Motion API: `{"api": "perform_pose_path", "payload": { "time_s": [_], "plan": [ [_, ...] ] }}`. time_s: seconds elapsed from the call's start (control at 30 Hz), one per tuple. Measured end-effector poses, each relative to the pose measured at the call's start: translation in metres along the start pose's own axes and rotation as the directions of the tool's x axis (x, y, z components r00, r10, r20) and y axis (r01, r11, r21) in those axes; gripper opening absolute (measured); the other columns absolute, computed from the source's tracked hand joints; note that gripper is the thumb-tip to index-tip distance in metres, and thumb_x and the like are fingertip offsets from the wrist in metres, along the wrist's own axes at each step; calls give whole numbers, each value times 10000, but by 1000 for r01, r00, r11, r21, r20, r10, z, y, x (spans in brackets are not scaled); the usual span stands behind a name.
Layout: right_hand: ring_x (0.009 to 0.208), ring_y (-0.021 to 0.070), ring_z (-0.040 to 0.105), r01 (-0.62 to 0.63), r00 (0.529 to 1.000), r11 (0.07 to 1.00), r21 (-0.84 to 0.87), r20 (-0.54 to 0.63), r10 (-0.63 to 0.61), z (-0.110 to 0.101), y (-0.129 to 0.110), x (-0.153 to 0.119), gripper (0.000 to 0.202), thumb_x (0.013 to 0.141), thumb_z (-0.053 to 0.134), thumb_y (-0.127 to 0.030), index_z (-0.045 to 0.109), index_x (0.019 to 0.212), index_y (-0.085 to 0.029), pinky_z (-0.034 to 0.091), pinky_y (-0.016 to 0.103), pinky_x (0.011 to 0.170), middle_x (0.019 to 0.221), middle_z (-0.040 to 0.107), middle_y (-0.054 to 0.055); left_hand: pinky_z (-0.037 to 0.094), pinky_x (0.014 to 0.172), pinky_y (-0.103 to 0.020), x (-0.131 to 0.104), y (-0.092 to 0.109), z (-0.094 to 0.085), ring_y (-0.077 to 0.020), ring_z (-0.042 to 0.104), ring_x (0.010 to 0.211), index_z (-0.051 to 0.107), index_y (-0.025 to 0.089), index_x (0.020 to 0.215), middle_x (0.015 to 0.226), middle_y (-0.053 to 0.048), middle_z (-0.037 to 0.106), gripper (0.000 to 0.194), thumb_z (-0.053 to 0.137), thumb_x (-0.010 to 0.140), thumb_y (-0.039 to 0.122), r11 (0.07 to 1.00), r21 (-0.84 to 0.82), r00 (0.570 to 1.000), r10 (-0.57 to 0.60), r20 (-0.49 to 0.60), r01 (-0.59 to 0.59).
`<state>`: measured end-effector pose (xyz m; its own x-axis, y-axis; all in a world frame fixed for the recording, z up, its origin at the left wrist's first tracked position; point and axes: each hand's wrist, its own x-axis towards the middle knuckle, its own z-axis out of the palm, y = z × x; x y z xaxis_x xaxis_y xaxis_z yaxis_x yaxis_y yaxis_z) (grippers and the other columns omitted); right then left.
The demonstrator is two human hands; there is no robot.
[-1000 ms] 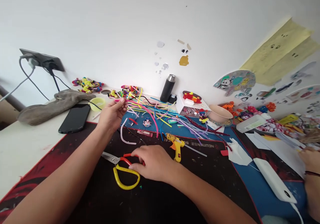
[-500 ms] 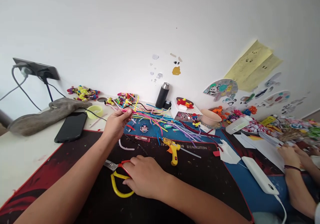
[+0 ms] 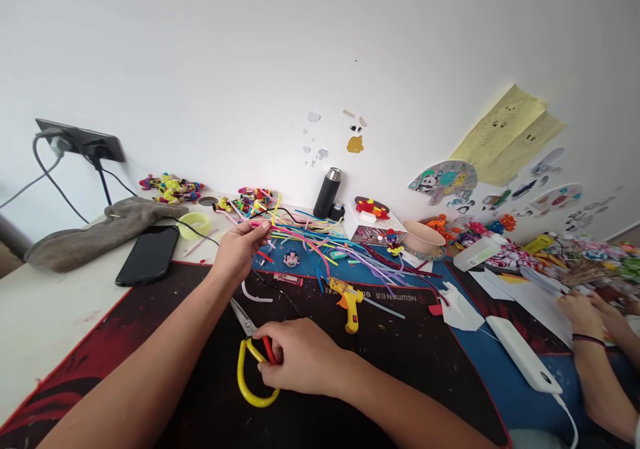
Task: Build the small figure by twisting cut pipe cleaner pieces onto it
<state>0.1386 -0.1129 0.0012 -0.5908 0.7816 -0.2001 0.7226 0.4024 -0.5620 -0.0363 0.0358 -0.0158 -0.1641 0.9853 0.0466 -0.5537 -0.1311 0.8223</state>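
Note:
My left hand (image 3: 239,245) reaches to the near side of a pile of coloured pipe cleaners (image 3: 345,245). Its thumb and fingers are closed in a pinch on a pink pipe cleaner (image 3: 257,223), partly hidden by the fingers. Over the dark mat (image 3: 400,362), my right hand (image 3: 303,355) is wrapped around scissors (image 3: 246,319) with one yellow and one red handle. Their blades point away toward my left forearm and look nearly closed. Beyond my right hand lies a yellow glue gun (image 3: 352,307), with a small doll-like head (image 3: 291,257) farther back.
A phone (image 3: 149,254), a tape roll (image 3: 194,225) and a grey cloth-like object (image 3: 100,235) lie at left. A black flask (image 3: 328,194) stands by the wall. At right are a white power bank-like device (image 3: 523,354) and another person's hands (image 3: 580,312) at papers.
My right hand has turned and shifted slightly right with the scissors, whose blades now point farther away from me. The left hand stays near the pipe cleaners; the view has shifted slightly.

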Motion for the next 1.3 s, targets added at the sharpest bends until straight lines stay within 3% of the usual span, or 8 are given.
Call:
{"api": "perform_pose_path", "payload": {
  "time_s": [0.1,0.17,0.33,0.47,0.6,0.77,1.07,1.3],
  "plan": [
    [676,149,656,-81,996,961,263,-11,86,2,8,-6,476,807,833,-245,815,1283,-261,465,251,654,781,732,-42,495,600,-255,1,-2,-1,-144,612,654,805,152,756,709,-31,713,440,1096,530,393,1000,5,1000,0,-1,0],
    [610,117,614,-144,989,879,455,36,143,6,14,-8,457,800,837,-252,808,1256,-244,447,234,601,763,695,-56,493,601,-251,2,-2,-1,-143,608,655,806,155,756,708,-28,715,447,1100,522,397,1000,5,1000,-3,-1,3],
    [464,82,512,-299,949,456,838,211,234,16,26,-13,506,802,806,-378,739,1262,-178,309,189,428,709,647,-56,493,607,-236,4,-3,-4,-133,611,659,803,142,752,705,-28,713,464,1106,518,404,1000,2,1000,-4,-12,4],
    [471,76,472,-239,946,164,957,192,263,20,32,-21,548,772,868,-459,698,1201,-164,214,171,422,676,628,-45,496,605,-219,7,-2,-8,-128,615,671,810,127,766,712,-33,714,482,1110,508,402,1000,-1,1000,0,-24,0],
    [483,76,458,-144,961,7,990,138,241,22,39,-26,627,735,929,-492,695,1218,-168,198,177,421,714,640,-29,494,598,-212,11,-1,-10,-130,624,675,803,139,789,713,-26,717,459,1101,538,381,1000,-3,999,9,-43,-9],
    [518,103,554,-68,965,-47,997,78,251,22,44,-27,629,737,927,-474,728,1248,-164,230,182,422,748,668,-8,496,580,-222,11,-2,-12,-140,628,663,813,153,789,728,-27,725,449,1100,528,379,1000,9,998,1,-65,-1],
    [493,109,567,83,978,4,997,-83,192,12,39,-29,617,798,898,-448,748,1315,-146,301,184,393,727,671,-2,514,560,-224,5,-5,-10,-150,659,647,816,138,803,736,-40,739,477,1116,506,359,995,20,993,-100,-55,101],
    [506,116,565,99,986,52,994,-105,132,15,31,-17,630,826,855,-433,751,1373,-139,319,195,410,746,674,13,505,467,-198,2,-6,-4,-155,691,612,775,138,796,740,-42,723,273,1013,668,177,976,-58,977,-211,-28,209]
  ]
}}
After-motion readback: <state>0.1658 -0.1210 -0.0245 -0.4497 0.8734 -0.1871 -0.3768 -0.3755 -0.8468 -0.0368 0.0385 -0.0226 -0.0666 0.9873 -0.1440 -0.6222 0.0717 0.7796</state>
